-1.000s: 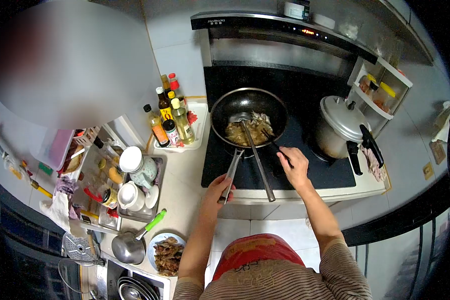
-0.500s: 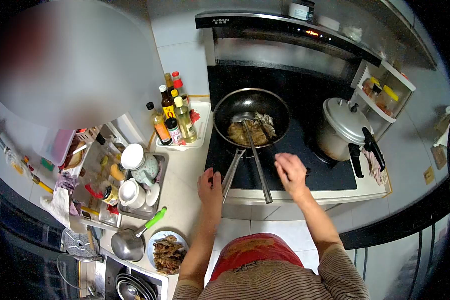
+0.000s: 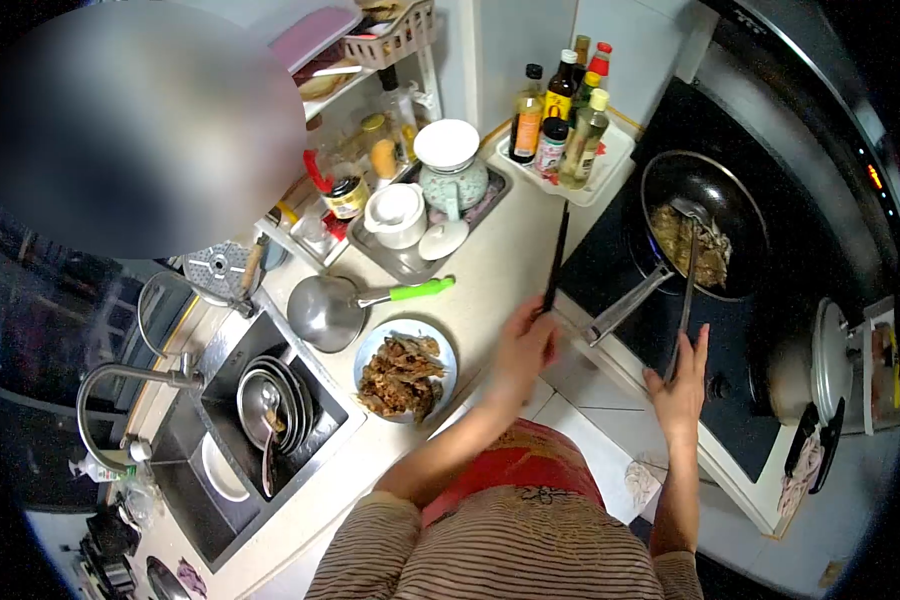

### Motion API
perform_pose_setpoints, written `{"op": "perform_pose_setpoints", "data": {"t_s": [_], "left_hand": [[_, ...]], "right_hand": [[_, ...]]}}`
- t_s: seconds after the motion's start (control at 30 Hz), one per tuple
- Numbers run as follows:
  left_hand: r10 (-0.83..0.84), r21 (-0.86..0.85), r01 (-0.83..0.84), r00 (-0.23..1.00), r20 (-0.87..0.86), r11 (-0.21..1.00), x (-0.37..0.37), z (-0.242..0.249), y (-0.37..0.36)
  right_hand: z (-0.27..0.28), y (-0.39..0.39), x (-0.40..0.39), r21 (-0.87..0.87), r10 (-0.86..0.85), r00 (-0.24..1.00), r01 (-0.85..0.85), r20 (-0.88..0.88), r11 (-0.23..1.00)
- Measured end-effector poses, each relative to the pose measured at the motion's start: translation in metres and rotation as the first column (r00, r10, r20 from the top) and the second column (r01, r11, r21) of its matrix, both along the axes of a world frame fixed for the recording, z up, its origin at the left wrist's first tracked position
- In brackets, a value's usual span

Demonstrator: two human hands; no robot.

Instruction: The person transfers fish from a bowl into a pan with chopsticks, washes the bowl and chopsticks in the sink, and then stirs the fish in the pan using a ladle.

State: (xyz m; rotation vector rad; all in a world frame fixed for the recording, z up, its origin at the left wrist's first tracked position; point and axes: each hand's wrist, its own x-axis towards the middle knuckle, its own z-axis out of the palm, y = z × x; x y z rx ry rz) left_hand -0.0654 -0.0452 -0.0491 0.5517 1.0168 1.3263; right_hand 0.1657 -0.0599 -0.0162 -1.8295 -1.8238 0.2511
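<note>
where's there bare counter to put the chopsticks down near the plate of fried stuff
Bare counter runs between the plate of fried food, the green-handled ladle, the bottle tray and the stove edge, under the left hand holding the chopsticks. The metal tray of jars, sink and shelf side are crowded. The right hand holds the spatula handle.

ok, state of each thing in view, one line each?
left hand: grip on chopsticks, held upright
right hand: on spatula handle
wok: on stove, food inside
plate: full, on counter
pressure cooker: lid on
sink: stacked dishes inside
ladle: lying on counter
</note>
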Motion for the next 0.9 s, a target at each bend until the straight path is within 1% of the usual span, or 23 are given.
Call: {"op": "perform_pose_setpoints", "data": {"t_s": [0.03,0.07,0.1,0.13,0.17,0.2,0.23,0.27,0.33,0.37,0.4,0.47,0.5,0.53,0.6,0.67,0.7,0.73,0.8,0.83,0.9], "left_hand": [[0.022,-0.001,-0.023,0.989,-0.148,1.0,-0.017,-0.011,-0.012],[0.047,-0.057,-0.072,0.934,-0.353,0.996,-0.035,-0.007,-0.029],[0.072,-0.013,-0.101,0.78,-0.622,0.995,-0.055,-0.021,-0.042],[0.095,-0.013,-0.139,0.738,-0.668,0.99,-0.075,-0.031,-0.053],[0.132,0.05,-0.159,0.56,-0.818,0.986,-0.093,-0.037,-0.064],[0.151,0.057,-0.195,0.514,-0.844,0.979,-0.106,-0.031,-0.073],[0.2,0.144,-0.17,0.378,-0.904,0.975,-0.123,-0.042,-0.081],[0.197,0.106,-0.224,0.434,-0.879,0.969,-0.134,-0.058,-0.087],[0.258,0.194,-0.213,0.332,-0.907,0.957,-0.131,-0.045,-0.089],[0.311,0.274,-0.165,0.272,-0.911,0.947,-0.124,-0.042,-0.088],[0.298,0.267,-0.14,0.31,-0.903,0.954,-0.112,-0.039,-0.084],[0.194,0.177,-0.079,0.427,-0.883,0.981,-0.083,-0.04,-0.074],[0.216,0.241,0.034,0.339,-0.916,0.97,-0.073,-0.047,-0.067],[0.128,0.156,0.081,0.282,-0.951,0.984,-0.06,-0.036,-0.06],[-0.049,-0.019,0.243,0.121,-0.991,0.97,-0.052,-0.04,-0.038],[0.161,0.151,0.404,0.011,-0.987,0.902,-0.055,-0.06,-0.016],[0.226,0.187,0.463,-0.03,-0.974,0.867,-0.057,-0.062,-0.006],[0.134,0.111,0.484,-0.014,-0.991,0.868,-0.06,-0.076,0.005],[0.265,0.173,0.592,-0.071,-0.962,0.787,-0.066,-0.101,0.022],[0.284,0.152,0.616,-0.121,-0.951,0.773,-0.067,-0.103,0.025],[0.317,0.106,0.648,-0.218,-0.923,0.754,-0.066,-0.11,0.029]], "right_hand": [[-0.015,0.006,0.014,0.039,0.046,0.999,-0.047,0.009,0.998],[-0.038,0.013,0.032,0.077,0.09,0.996,-0.091,0.02,0.993],[-0.051,0.016,0.04,0.115,0.129,0.991,-0.132,0.031,0.985],[-0.042,0.016,0.033,-0.01,0.048,0.989,-0.05,-0.14,0.999],[-0.021,0.018,0.024,-0.145,-0.061,0.954,0.018,-0.294,0.989],[-0.01,0.016,0.021,-0.282,-0.189,0.886,0.069,-0.423,0.957],[-0.045,0.022,0.047,-0.034,-0.034,0.915,0.022,-0.403,0.999],[-0.038,0.021,0.047,-0.092,-0.093,0.876,0.056,-0.473,0.994],[-0.017,0.024,0.043,-0.21,-0.217,0.776,0.111,-0.592,0.971],[-0.012,0.024,0.045,-0.222,-0.225,0.745,0.106,-0.628,0.969],[-0.009,0.024,0.049,-0.217,-0.217,0.713,0.093,-0.667,0.972],[-0.005,0.024,0.058,-0.197,-0.194,0.647,0.069,-0.737,0.978],[-0.002,0.021,0.056,-0.198,-0.216,0.615,0.098,-0.759,0.975],[0.001,0.018,0.052,-0.187,-0.227,0.569,0.13,-0.79,0.974],[0.003,0.014,0.058,-0.233,-0.262,0.534,0.123,-0.803,0.965],[0.004,0.011,0.065,-0.221,-0.254,0.497,0.125,-0.83,0.967],[0.003,0.009,0.069,-0.207,-0.246,0.473,0.133,-0.846,0.969],[0.003,0.007,0.072,-0.187,-0.227,0.448,0.132,-0.865,0.973],[0.007,0.004,0.077,-0.177,-0.226,0.408,0.154,-0.884,0.972],[0.01,0.003,0.08,-0.169,-0.22,0.397,0.16,-0.891,0.973],[0.013,0.003,0.089,-0.161,-0.23,0.415,0.196,-0.88,0.967]]}}
